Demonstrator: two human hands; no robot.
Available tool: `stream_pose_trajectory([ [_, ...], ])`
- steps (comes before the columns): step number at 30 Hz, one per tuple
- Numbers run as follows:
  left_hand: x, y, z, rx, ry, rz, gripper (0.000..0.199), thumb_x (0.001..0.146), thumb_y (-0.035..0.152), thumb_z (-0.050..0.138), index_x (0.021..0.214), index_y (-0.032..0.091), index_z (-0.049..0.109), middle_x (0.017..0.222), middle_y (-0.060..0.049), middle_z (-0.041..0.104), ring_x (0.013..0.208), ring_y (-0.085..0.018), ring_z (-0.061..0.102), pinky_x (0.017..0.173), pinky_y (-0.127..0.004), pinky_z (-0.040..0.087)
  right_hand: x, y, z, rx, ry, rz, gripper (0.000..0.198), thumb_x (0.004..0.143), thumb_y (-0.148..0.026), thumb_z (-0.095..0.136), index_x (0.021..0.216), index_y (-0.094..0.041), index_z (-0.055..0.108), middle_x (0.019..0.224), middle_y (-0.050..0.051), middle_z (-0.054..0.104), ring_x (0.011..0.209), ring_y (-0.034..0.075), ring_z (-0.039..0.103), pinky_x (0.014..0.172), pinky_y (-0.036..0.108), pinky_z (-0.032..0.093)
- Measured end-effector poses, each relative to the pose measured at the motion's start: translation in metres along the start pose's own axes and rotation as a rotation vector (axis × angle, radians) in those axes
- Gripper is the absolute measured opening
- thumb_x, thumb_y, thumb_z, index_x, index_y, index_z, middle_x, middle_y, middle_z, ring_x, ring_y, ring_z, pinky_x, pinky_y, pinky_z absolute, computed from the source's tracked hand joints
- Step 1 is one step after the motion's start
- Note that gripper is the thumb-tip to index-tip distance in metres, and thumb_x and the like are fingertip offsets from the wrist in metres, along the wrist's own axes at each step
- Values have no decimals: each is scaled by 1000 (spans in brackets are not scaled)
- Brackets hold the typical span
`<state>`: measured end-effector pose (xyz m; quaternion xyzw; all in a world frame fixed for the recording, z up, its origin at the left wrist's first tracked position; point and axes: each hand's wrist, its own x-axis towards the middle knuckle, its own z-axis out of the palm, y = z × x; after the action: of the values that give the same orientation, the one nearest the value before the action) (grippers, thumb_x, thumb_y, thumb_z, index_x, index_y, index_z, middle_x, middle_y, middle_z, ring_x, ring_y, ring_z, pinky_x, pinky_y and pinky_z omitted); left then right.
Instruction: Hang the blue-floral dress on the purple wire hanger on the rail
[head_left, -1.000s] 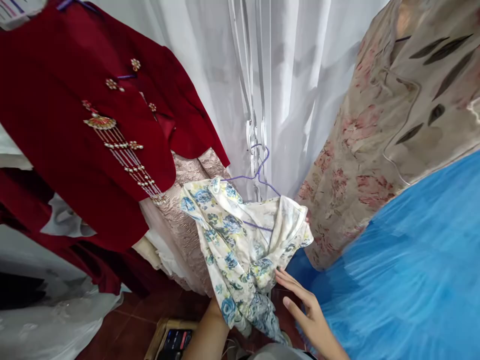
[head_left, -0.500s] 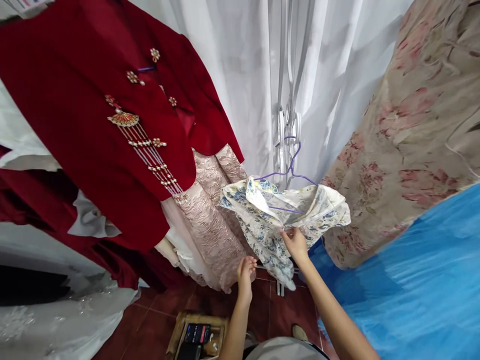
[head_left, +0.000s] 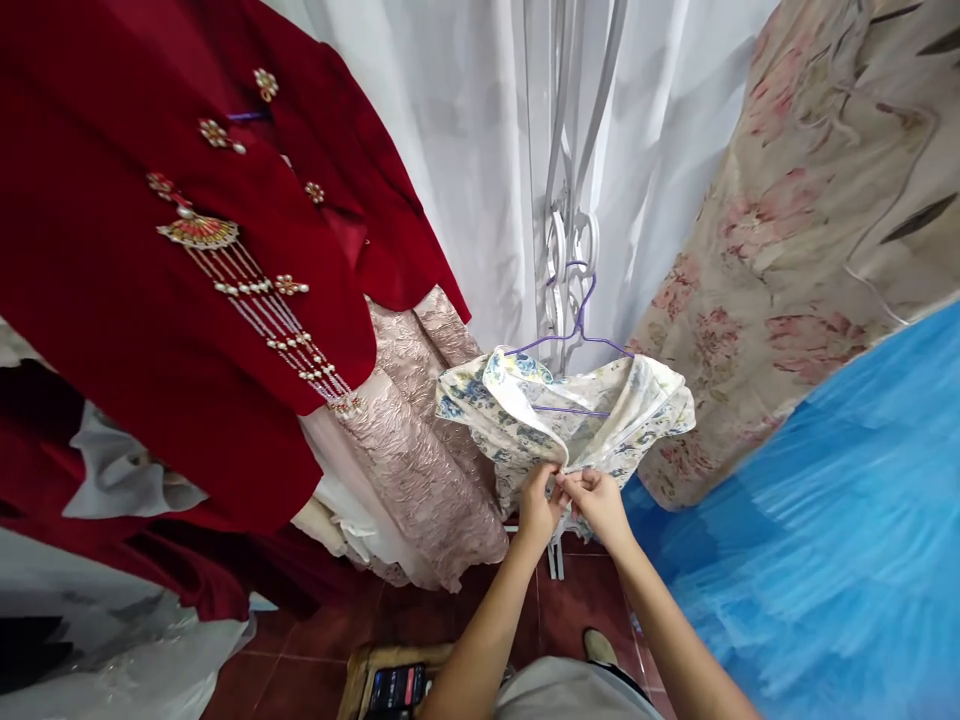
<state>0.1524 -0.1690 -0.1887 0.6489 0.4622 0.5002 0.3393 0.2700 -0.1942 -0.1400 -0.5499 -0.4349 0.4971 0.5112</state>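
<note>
A white floral blouse point(head_left: 517, 420) with blue and yellow print hangs on a purple wire hanger point(head_left: 579, 328), its collar spread and front neckline forming a V. At the bottom of that V, my left hand point(head_left: 541, 500) pinches one front edge. My right hand point(head_left: 598, 505) pinches the edge beside it, the fingertips of both hands nearly touching. Whatever small fastening may lie between the fingers is hidden. The lower part of the blouse is mostly covered by my hands and wrists. The hanger's hook is on a white metal stand point(head_left: 556, 250).
To the left hangs a dark red velvet jacket point(head_left: 300, 230) with beaded brooches, over a pink brocade skirt point(head_left: 420, 440). On the right are a beige floral garment point(head_left: 802, 220) and blue tulle point(head_left: 825, 530). A wooden stool point(head_left: 356, 680) with a phone point(head_left: 396, 688) stands below on red tiles.
My left hand has come up from beside the skirt to the blouse front and pinches it next to my right hand. The view has shifted slightly.
</note>
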Motion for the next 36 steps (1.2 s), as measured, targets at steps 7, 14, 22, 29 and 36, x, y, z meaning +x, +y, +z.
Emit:
stream_pose_trajectory([
  [7,-29,18,21,-6,-21,-16,15,93,31,54,81,24,60,79,-6,66,77,-22,64,76,-34,50,8,-71,-2,270,161,-127,38,71,-49,78,55,-18,63,46,2,61,35,10,41,36,24,30],
  [14,-53,34,50,22,-37,32,15,92,24,52,78,19,55,73,-1,60,71,-14,58,68,-25,45,34,-147,-2,372,183,-336,32,69,-43,81,57,-18,66,50,2,66,35,8,40,38,24,28],
  [22,-55,15,39,162,-55,55,17,93,25,54,78,19,57,74,-1,63,73,-16,61,70,-27,48,40,-169,-12,356,108,-392,34,71,-48,80,63,-17,68,52,1,67,35,8,41,37,24,29],
  [29,33,88,-26,245,251,521,27,101,22,51,125,20,61,120,-13,70,113,-22,66,95,-38,55,34,-151,-30,267,13,-337,34,73,-49,78,68,-17,67,43,-3,58,35,8,41,38,22,30],
  [36,121,178,-48,520,2,762,21,103,20,47,104,17,67,95,-6,71,91,-16,67,86,-29,54,36,-150,-38,166,15,-406,33,74,-48,75,68,-18,64,40,-7,48,35,7,36,38,22,26],
])
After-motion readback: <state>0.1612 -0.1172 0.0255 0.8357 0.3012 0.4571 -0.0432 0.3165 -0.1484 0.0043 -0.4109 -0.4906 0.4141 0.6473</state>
